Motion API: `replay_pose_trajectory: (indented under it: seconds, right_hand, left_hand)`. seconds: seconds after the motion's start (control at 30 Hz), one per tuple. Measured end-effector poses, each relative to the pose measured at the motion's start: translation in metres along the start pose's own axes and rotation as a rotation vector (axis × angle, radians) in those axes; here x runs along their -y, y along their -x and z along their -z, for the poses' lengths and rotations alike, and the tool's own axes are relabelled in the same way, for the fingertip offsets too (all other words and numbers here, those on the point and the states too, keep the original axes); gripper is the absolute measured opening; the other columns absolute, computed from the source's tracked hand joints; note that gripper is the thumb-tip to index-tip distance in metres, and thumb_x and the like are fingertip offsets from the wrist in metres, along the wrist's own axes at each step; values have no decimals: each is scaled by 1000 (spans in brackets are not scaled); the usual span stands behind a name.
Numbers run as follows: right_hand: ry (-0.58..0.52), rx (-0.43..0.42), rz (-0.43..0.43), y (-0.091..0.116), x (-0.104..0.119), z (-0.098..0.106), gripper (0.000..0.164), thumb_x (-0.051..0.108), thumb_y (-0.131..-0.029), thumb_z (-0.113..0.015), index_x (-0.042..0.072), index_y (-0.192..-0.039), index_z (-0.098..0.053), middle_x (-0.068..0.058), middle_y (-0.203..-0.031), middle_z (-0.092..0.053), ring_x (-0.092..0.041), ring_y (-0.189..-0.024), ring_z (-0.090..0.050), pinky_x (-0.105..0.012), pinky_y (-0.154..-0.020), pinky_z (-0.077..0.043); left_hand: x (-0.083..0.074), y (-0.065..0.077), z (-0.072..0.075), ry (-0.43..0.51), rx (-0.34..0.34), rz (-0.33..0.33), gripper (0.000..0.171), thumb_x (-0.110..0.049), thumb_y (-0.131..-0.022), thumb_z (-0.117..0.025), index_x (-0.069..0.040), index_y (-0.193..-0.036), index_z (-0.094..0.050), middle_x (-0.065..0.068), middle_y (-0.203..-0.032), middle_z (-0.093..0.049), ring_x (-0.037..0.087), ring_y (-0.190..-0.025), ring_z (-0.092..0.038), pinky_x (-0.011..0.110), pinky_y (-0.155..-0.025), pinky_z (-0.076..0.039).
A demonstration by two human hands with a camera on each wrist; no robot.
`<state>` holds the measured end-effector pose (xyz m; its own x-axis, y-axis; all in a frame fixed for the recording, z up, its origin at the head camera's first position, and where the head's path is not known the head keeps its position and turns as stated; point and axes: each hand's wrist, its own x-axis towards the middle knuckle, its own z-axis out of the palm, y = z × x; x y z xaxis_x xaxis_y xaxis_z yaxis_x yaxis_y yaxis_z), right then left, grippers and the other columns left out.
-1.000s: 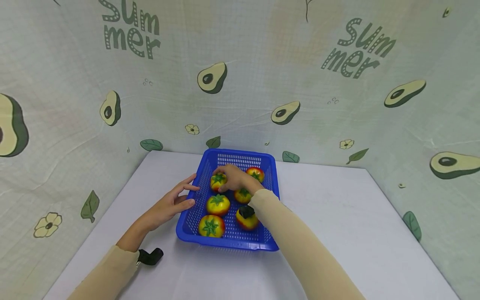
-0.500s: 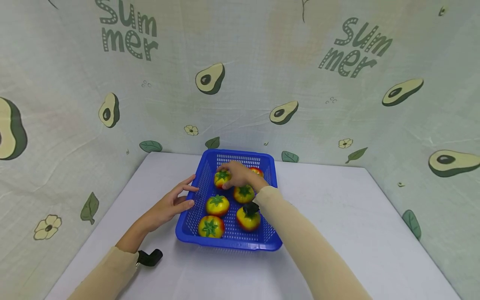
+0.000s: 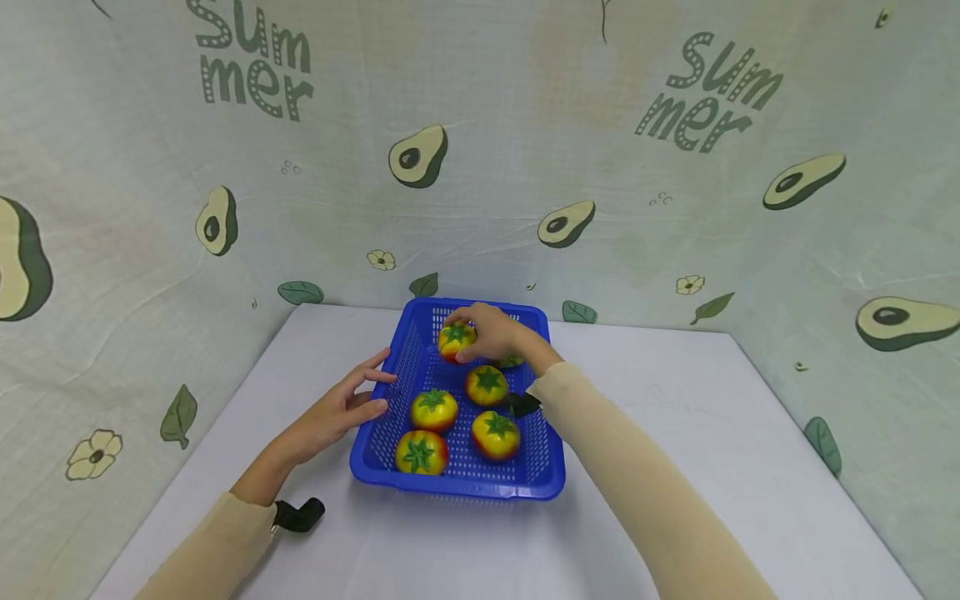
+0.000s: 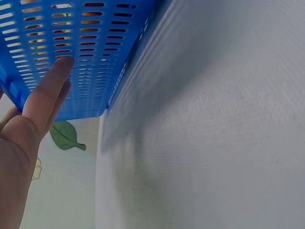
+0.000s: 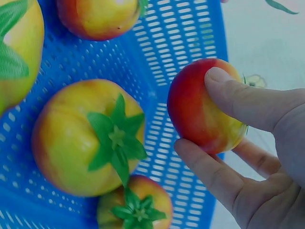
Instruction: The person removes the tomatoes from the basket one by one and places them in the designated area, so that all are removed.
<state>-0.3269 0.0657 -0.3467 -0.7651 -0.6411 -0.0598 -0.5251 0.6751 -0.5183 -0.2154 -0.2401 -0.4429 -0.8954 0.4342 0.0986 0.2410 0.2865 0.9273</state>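
Observation:
In the head view my right hand [image 3: 495,333] pinches a yellow-and-red tomato [image 3: 455,340] with a green star-shaped calyx, over the far part of the blue plastic basket [image 3: 457,490]. The right wrist view shows the thumb on one side of this tomato [image 5: 202,107] and fingers on the other. Several similar tomatoes lie in the basket, among them one tomato [image 3: 487,385] near the middle and another [image 3: 422,452] at the near left corner; one behind my right hand is mostly hidden. My left hand [image 3: 341,410] rests with spread fingers against the basket's left side [image 4: 81,67].
The basket stands on a white-covered table [image 3: 645,433]. A pale cloth [image 3: 480,150] printed with avocados and leaves hangs behind and at both sides. A black wrist camera mount [image 3: 300,515] sticks out from the left sleeve.
My right hand has moved the tomato up and to the right, toward the far side of the basket. The left hand and the basket have stayed in place.

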Motion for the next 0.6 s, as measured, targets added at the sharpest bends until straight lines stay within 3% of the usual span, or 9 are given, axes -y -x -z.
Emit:
replay_pose_trajectory:
  seconds: [0.23, 0.6]
  right_hand:
    - [-38, -34, 23, 15, -2, 16, 56, 16, -96, -80, 11, -148, -61, -16, -150, -59, -34, -137, -55, -52, -119, -45]
    - [11, -88, 31, 37, -11, 38, 56, 23, -96, -81, 13, -148, -61, -13, -147, -60, -34, -131, -56, -53, -112, -50]
  left_hand:
    - [0, 0, -1, 5, -3, 0, 45, -22, -108, -62, -12, -150, -52, 3, -180, -7, 53, -144, -48, 60, -110, -51]
    - [-1, -1, -1, -6, -11, 9, 44, -23, -107, -64, -14, -149, -54, 3, -180, -8, 55, -145, -47, 66, -113, -45]
